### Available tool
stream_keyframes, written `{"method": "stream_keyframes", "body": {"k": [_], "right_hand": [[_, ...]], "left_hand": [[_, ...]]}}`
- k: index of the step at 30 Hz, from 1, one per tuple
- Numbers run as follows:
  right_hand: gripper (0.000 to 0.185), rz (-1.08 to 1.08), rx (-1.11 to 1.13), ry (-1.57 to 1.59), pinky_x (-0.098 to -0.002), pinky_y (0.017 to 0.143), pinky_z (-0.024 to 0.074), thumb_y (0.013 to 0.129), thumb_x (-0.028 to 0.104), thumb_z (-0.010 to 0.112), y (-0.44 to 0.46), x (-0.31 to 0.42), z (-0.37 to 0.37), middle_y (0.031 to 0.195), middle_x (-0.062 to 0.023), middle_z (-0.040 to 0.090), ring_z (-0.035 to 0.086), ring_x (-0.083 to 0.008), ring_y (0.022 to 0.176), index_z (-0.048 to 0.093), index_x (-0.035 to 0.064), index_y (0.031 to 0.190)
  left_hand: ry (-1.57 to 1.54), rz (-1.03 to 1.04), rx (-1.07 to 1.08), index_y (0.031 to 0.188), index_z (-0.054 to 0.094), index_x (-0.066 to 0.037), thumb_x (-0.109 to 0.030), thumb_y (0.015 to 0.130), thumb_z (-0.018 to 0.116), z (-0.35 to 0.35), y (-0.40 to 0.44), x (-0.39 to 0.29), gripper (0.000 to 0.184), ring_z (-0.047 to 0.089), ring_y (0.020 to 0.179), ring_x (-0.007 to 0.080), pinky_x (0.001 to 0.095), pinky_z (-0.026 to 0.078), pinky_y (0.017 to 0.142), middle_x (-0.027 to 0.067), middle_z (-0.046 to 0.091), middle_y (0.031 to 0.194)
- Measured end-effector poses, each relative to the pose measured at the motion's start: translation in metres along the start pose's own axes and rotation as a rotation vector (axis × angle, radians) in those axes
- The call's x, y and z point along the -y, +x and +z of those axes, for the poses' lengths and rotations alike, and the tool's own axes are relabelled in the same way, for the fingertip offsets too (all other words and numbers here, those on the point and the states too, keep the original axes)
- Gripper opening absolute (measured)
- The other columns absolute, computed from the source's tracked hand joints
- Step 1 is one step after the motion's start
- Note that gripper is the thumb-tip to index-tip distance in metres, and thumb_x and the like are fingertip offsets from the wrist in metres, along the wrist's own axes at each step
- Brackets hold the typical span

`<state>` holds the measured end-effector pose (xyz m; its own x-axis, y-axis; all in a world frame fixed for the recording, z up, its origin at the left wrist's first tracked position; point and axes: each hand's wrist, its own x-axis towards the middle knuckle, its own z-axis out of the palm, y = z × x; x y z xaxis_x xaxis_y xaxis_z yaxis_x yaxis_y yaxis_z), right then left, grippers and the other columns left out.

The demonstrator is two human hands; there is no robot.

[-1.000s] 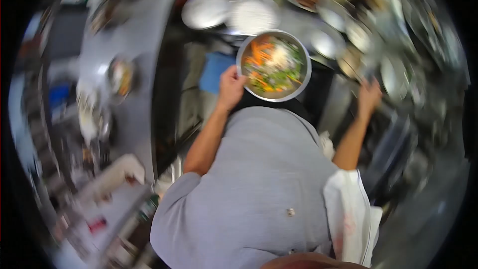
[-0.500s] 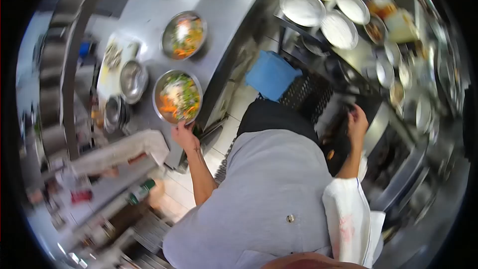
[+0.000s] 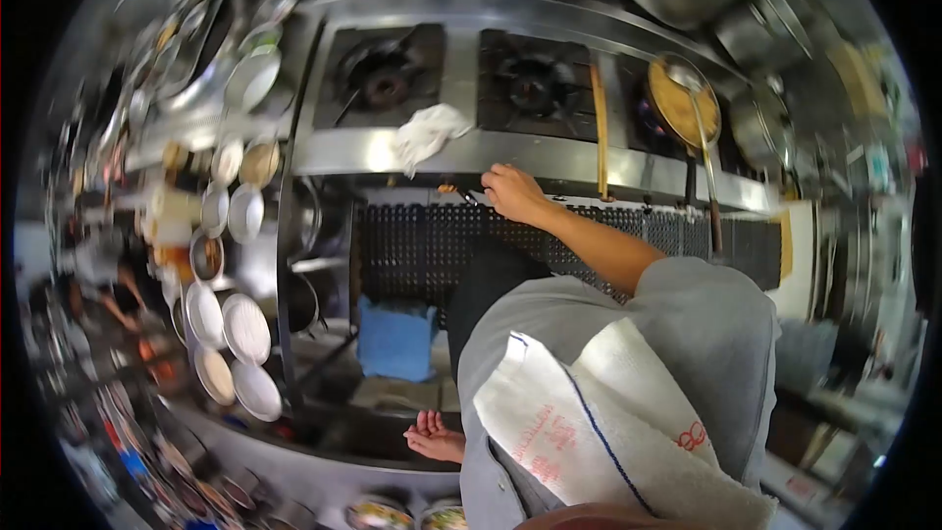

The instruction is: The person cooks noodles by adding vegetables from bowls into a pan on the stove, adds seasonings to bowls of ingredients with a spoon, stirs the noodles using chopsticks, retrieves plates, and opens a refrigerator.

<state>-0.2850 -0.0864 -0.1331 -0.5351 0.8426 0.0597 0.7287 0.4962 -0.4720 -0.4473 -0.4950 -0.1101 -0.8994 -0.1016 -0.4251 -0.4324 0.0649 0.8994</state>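
My right hand (image 3: 515,193) is at the front edge of the steel stove (image 3: 339,152), its fingers curled. What they grip, if anything, is hidden. A small orange and dark item (image 3: 458,193) shows just beside its fingertips. On the stove edge lies a crumpled white cloth (image 3: 429,134), near two unlit burners (image 3: 531,88). My left hand (image 3: 435,437) is palm up with its fingers extended, holding nothing, beside the counter edge. Two bowls of cut vegetables (image 3: 380,513) show partly at the bottom. A white towel (image 3: 579,412) lies over my shoulder.
A pan of orange-brown food (image 3: 677,103) sits on the right burner with a long-handled ladle (image 3: 699,108) across it. Left of it lies a long yellowish stick (image 3: 600,128). White-filled round dishes (image 3: 245,329) line the left table. A blue item (image 3: 395,339) is by the black floor mat (image 3: 412,236).
My view has turned right, from the counter with the vegetable bowls to the stove. My left hand has come away from the bowl's rim. My right hand is now at the stove front.
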Motion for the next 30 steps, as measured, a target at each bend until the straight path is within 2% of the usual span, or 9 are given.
{"method": "stream_keyframes", "body": {"k": [8,12,16,22,25,27,28,29,30], "right_hand": [[0.009,0.555,-0.326,-0.081,-0.0491,0.069,0.0480,0.082,0.017,0.059,-0.109,-0.106,-0.072,0.081,-0.0128,0.059,0.060,-0.0358,0.081,0.059,0.0079,0.080],[0.026,0.694,-0.361,-0.312,-0.0434,0.071,0.0529,0.079,0.019,0.065,-0.134,-0.144,-0.046,0.093,-0.0187,0.056,0.062,-0.0356,0.080,0.056,0.0002,0.095],[0.034,0.906,-0.302,-0.062,-0.0453,0.066,0.0546,0.085,0.018,0.058,-0.115,-0.187,-0.008,0.097,-0.0210,0.054,0.065,-0.0385,0.075,0.047,-0.0030,0.109],[0.033,0.899,-0.249,-0.019,-0.0456,0.067,0.0550,0.086,0.016,0.055,-0.119,-0.200,-0.020,0.096,-0.0257,0.057,0.066,-0.0399,0.076,0.047,-0.0041,0.111],[0.017,0.883,-0.099,0.030,-0.0479,0.075,0.0527,0.082,0.011,0.055,-0.110,-0.175,-0.080,0.093,-0.0177,0.063,0.065,-0.0380,0.087,0.060,0.0020,0.095],[0.021,0.832,-0.480,-0.165,-0.0471,0.077,0.0510,0.079,0.011,0.056,-0.135,-0.181,-0.131,0.095,-0.0131,0.064,0.063,-0.0361,0.087,0.063,0.0048,0.097],[0.028,0.992,-0.704,-0.228,-0.0452,0.075,0.0505,0.075,0.009,0.055,-0.151,-0.189,-0.158,0.099,-0.0137,0.062,0.060,-0.0343,0.089,0.062,0.0069,0.102],[0.032,1.111,-0.720,-0.417,-0.0451,0.074,0.0503,0.074,0.009,0.058,-0.176,-0.201,-0.180,0.104,-0.0162,0.060,0.058,-0.0332,0.096,0.061,0.0084,0.105],[0.035,1.297,-0.425,-0.507,-0.0461,0.077,0.0503,0.074,0.012,0.062,-0.195,-0.199,-0.216,0.112,-0.0169,0.058,0.055,-0.0324,0.107,0.059,0.0076,0.108]], "left_hand": [[0.327,0.043,0.496,0.106,0.045,-0.004,-0.040,0.095,0.054,0.115,0.030,-0.012,0.039,0.059,0.078,0.0201,0.0324,0.048,0.070,0.0131,0.061,0.089],[0.437,0.080,0.902,0.102,0.048,-0.004,-0.030,0.096,0.055,0.198,0.023,0.007,0.028,0.059,0.069,0.0154,0.0271,0.050,0.063,0.0098,0.062,0.083],[0.504,0.180,1.173,0.100,0.051,-0.002,-0.022,0.095,0.056,0.272,-0.017,0.004,0.021,0.060,0.069,0.0131,0.0237,0.049,0.062,0.0098,0.062,0.085],[0.608,0.198,1.230,0.101,0.049,0.000,-0.021,0.095,0.056,0.314,-0.034,0.023,0.023,0.059,0.064,0.0131,0.0246,0.050,0.059,0.0105,0.062,0.081],[0.753,0.177,1.303,0.100,0.050,-0.001,-0.021,0.094,0.057,0.325,-0.048,0.032,0.022,0.060,0.065,0.0133,0.0238,0.049,0.057,0.0102,0.062,0.081],[0.793,0.194,1.363,0.099,0.051,0.000,-0.021,0.094,0.057,0.337,-0.042,0.035,0.023,0.060,0.065,0.0136,0.0241,0.049,0.058,0.0104,0.063,0.082],[0.803,0.222,1.391,0.099,0.051,0.000,-0.021,0.094,0.057,0.342,-0.041,0.034,0.023,0.060,0.065,0.0137,0.0244,0.050,0.058,0.0105,0.063,0.082],[0.806,0.215,1.401,0.099,0.051,0.000,-0.021,0.094,0.057,0.347,-0.037,0.034,0.023,0.060,0.065,0.0137,0.0244,0.050,0.058,0.0105,0.063,0.082],[0.814,0.235,1.414,0.100,0.051,0.000,-0.021,0.094,0.057,0.357,-0.030,0.035,0.023,0.060,0.063,0.0147,0.0251,0.050,0.057,0.0105,0.063,0.080]]}}
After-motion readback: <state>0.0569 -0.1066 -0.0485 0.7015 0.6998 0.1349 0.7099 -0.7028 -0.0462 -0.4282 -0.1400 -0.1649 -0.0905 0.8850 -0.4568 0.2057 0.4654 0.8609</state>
